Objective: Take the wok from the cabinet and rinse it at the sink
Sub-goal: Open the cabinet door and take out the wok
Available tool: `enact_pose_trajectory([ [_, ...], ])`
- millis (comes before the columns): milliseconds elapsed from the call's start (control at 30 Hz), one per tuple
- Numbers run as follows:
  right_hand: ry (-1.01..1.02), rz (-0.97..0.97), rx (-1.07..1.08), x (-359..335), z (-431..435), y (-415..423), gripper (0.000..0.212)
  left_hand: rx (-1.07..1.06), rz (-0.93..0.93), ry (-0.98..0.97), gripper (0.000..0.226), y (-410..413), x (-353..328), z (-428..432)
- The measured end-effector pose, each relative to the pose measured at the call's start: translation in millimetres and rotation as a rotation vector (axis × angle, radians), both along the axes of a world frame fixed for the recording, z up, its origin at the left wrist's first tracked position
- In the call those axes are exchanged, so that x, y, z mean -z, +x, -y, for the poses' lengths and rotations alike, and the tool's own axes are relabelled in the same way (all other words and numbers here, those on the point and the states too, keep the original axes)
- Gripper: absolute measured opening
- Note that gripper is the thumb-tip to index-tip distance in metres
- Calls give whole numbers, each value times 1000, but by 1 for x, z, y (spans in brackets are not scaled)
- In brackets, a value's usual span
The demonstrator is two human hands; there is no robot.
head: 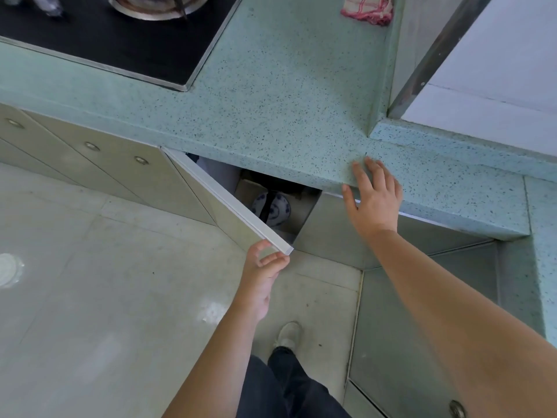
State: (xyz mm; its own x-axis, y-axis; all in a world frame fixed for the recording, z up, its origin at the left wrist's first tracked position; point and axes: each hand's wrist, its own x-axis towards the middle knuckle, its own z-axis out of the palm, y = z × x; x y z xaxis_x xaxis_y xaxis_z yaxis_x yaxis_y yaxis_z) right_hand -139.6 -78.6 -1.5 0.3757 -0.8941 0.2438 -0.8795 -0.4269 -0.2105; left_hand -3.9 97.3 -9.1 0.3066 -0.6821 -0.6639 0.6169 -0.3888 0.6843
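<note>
The task is barely under way. The cabinet door (229,203) stands partly open, swung out towards 7 o'clock, and the left hand (263,276) pinches its free corner between thumb and fingertips. The right hand (372,197) lies flat and open on the edge of the green speckled worktop (286,95), fingers spread and holding nothing, probably as a brace.

Through the gap, at about 12 o'clock from the left hand, the cabinet (271,203) shows a blue-and-white patterned dish (278,211) with a dark strip across it, and what looks like a cardboard box behind it. The wok cannot be made out; if it is in there, it sits deeper in the shadow or behind the door. The dark strip may be a handle, but that is uncertain.

No sink is in view. The stove (105,37) is at 10 o'clock and a pink-and-white cloth (367,9) lies at 1 o'clock.

Still to do, by my judgement: open the door fully, find and lift out the wok, carry it to the sink and rinse it.
</note>
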Motion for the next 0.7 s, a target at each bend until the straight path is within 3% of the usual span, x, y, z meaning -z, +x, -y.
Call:
enact_pose_trajectory([
  [700, 111, -35, 43, -4, -8, 9, 46, 84, 244, 180, 40, 41, -19, -87],
])
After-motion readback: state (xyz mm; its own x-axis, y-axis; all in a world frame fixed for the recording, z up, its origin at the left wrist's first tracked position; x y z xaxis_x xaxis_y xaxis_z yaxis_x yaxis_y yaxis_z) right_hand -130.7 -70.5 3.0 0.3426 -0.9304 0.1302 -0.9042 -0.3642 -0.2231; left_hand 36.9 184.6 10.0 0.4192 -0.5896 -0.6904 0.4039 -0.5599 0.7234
